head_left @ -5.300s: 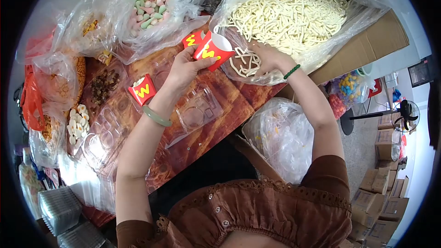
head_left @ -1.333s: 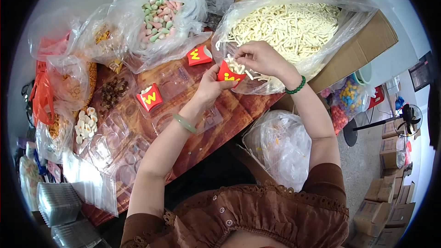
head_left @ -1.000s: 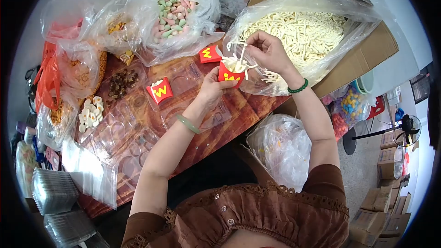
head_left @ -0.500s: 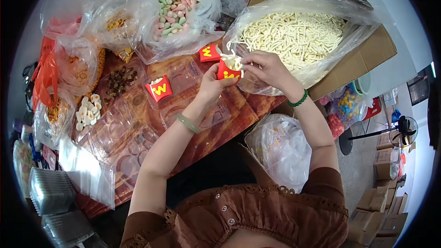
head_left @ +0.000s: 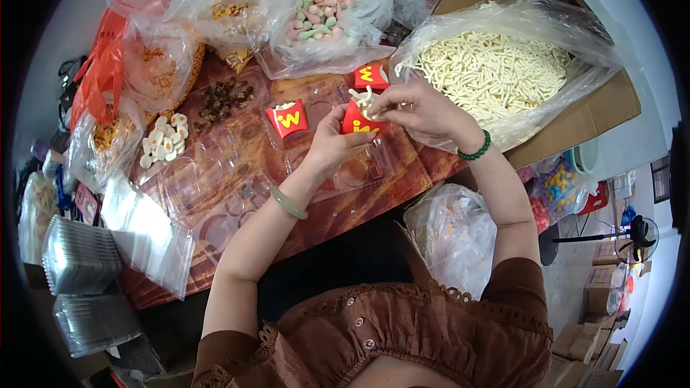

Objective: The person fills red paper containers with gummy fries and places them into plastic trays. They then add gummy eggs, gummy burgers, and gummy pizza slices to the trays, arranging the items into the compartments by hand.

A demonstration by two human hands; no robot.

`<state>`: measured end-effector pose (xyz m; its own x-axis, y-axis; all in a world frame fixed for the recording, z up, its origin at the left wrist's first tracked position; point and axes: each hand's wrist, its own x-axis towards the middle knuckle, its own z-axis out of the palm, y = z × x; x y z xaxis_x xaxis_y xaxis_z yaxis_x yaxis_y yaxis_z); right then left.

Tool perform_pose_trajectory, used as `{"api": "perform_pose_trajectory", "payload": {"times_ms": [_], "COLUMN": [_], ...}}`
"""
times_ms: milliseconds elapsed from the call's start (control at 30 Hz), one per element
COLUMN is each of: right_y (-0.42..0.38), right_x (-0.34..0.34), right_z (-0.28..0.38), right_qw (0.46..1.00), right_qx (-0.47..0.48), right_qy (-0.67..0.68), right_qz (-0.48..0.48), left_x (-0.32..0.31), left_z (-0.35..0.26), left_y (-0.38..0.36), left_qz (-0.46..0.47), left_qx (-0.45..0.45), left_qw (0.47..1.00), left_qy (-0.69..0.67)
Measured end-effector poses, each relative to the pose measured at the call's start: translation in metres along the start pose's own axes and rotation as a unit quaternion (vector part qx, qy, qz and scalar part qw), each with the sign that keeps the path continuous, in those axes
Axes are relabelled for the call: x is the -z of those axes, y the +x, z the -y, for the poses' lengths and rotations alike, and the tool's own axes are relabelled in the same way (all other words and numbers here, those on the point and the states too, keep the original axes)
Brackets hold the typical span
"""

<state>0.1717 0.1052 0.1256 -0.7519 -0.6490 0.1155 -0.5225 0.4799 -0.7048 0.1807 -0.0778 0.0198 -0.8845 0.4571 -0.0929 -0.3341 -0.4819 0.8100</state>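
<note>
A small red fries box (head_left: 357, 122) with a yellow logo is gripped by my left hand (head_left: 333, 140), thumb across its front. Pale fry-shaped sticks (head_left: 365, 98) poke out of its top. My right hand (head_left: 424, 109) is closed, its fingertips pinching sticks at the box's mouth; the tips are partly hidden. Left of my hands, a filled red box (head_left: 287, 119) stands in a clear plastic tray (head_left: 313, 97). Just behind the held box lies another red box (head_left: 371, 76). To the right, an open bag of pale sticks (head_left: 496, 65) sits in a cardboard box (head_left: 604, 111).
A bag of pink and green candies (head_left: 320, 11) lies at the back. On the left are brown pieces (head_left: 224, 99), white-and-orange egg-like candies (head_left: 165, 139), a red plastic bag (head_left: 106, 61) and stacked clear containers (head_left: 83, 255). Below the table edge sits a plastic-lined carton (head_left: 453, 233).
The whole view has shifted, so the table's contents appear farther right. My right fingers stay at the mouth of the held box, and the sticks there sit slightly differently.
</note>
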Motion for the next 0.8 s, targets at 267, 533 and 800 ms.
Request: {"api": "perform_pose_trajectory", "payload": {"times_ms": [267,533,800], "right_y": [0.041,0.057,0.05], "right_x": [-0.049,-0.076,-0.101], "right_z": [0.012,0.026,-0.004], "right_qw": [0.959,0.969,0.981], "right_qx": [0.168,0.104,0.057], "right_qy": [-0.218,-0.197,-0.171], "right_qz": [-0.073,0.111,0.074], "left_x": [0.028,0.046,0.03], "left_z": [-0.007,-0.005,-0.004], "left_y": [-0.037,-0.07,-0.106], "left_qz": [-0.061,-0.133,-0.193], "left_qx": [-0.107,-0.091,-0.214], "left_qw": [0.989,0.983,0.873], "left_qy": [0.08,0.086,0.393]}}
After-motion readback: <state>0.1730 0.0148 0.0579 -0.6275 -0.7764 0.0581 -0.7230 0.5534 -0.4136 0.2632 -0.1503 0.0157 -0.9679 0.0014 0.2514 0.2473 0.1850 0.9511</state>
